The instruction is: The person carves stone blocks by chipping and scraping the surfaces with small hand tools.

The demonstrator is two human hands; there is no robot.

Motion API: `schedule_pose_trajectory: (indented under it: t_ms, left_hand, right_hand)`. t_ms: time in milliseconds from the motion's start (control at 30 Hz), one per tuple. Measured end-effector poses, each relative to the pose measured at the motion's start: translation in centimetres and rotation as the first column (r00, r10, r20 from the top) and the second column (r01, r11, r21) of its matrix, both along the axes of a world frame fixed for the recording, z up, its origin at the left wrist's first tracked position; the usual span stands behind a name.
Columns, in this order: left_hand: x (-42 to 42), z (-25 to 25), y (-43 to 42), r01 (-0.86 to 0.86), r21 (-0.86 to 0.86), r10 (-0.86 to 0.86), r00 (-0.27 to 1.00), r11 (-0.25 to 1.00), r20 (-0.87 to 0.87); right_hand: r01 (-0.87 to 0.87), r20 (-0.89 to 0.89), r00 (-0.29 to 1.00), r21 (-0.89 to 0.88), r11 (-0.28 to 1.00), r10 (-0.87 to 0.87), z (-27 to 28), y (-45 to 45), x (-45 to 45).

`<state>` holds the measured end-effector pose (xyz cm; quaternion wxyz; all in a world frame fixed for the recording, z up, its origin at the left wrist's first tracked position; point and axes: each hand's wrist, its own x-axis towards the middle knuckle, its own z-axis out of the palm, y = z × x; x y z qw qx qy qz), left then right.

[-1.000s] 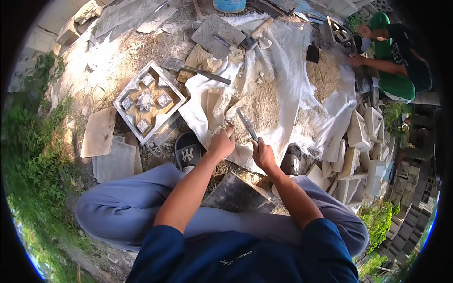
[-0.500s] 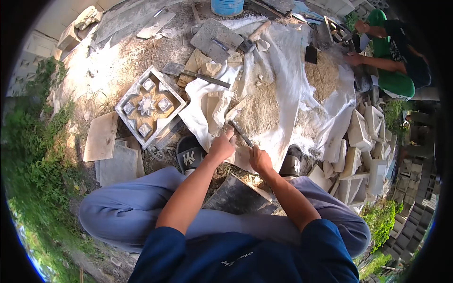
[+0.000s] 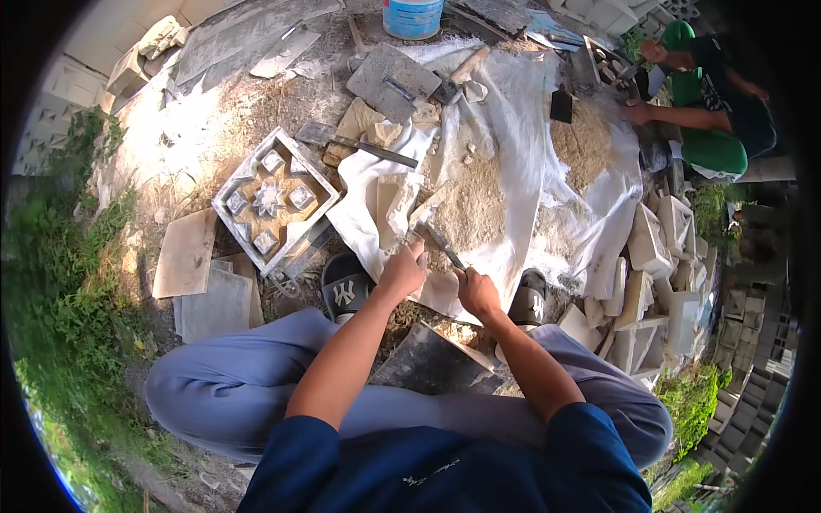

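My right hand is closed round the handle of a thin metal hand tool; its exact kind is hard to make out. The tool slants up and left over pale grit on a white sheet. Close by on the left, my left hand has its fingers curled together near the tool's far end; what they hold is too small to name. Just above it lies a broken pale block. A long flat metal bar rests beyond that block.
Left stands a square mould with a star pattern, beside loose flat tiles. A hammer, a grey slab and a bucket lie farther back. Stacked blocks stand right; another person works beyond. A dark board lies between my legs.
The tool in my right hand has tilted and shifted slightly, and both hands sit a little lower in view. The other person's far hand now grips a raised tool.
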<state>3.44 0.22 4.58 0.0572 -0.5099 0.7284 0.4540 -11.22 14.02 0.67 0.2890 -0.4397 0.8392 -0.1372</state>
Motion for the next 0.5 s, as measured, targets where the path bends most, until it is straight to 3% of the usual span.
schedule_pose_trajectory:
  t_ms: [67, 100, 167, 233, 267, 300, 367, 433, 500]
  left_hand:
    - [-0.2, 2.3, -0.5, -0.015, 0.178, 0.009, 0.999, 0.984, 0.034]
    - [0.1, 1.4, -0.4, -0.019, 0.18, 0.013, 0.999, 0.983, 0.034]
    - [0.4, -0.9, -0.1, 0.087, -0.025, -0.086, 0.996, 0.996, 0.019]
    - [0.5, -0.3, 0.2, 0.036, 0.026, -0.036, 0.999, 0.999, 0.011]
    - [0.4, 0.2, 0.0, 0.0, 0.063, 0.0, 1.0, 0.998, 0.0]
    - [0.2, 0.4, -0.1, 0.002, 0.057, -0.002, 1.0, 0.998, -0.005]
    - [0.2, 0.4, -0.4, 0.088, 0.01, -0.088, 0.993, 0.996, 0.08]
    - [0.4, -0.3, 0.0, 0.093, -0.018, -0.091, 0.993, 0.996, 0.074]
    - [0.6, -0.8, 0.3, 0.042, -0.095, -0.043, 0.999, 0.995, -0.008]
  right_hand:
    - [0.041, 0.064, 0.997, 0.004, 0.999, -0.041, 2.2, -1.0, -0.2]
    - [0.042, 0.06, 0.998, -0.122, 0.992, -0.035, 2.6, -1.2, -0.3]
    - [0.096, 0.115, 0.991, -0.314, 0.945, -0.063, 3.9, -2.0, -0.6]
    - [0.11, 0.123, 0.99, -0.449, 0.887, -0.061, 4.2, -2.2, -0.7]
    - [0.134, 0.137, 0.986, -0.347, 0.928, -0.092, 3.1, -1.7, -0.9]
    - [0.134, 0.133, 0.987, -0.353, 0.926, -0.092, 2.0, -1.0, -1.2]
    - [-0.007, -0.061, 0.998, 0.016, 1.0, 0.008, -0.7, 0.6, -1.7]
    - [-0.003, -0.013, 1.0, 0.03, 1.0, 0.003, -0.9, 0.7, -2.1]
    - [0.057, 0.096, 0.994, -0.074, 0.996, -0.049, -0.3, 0.1, -2.9]
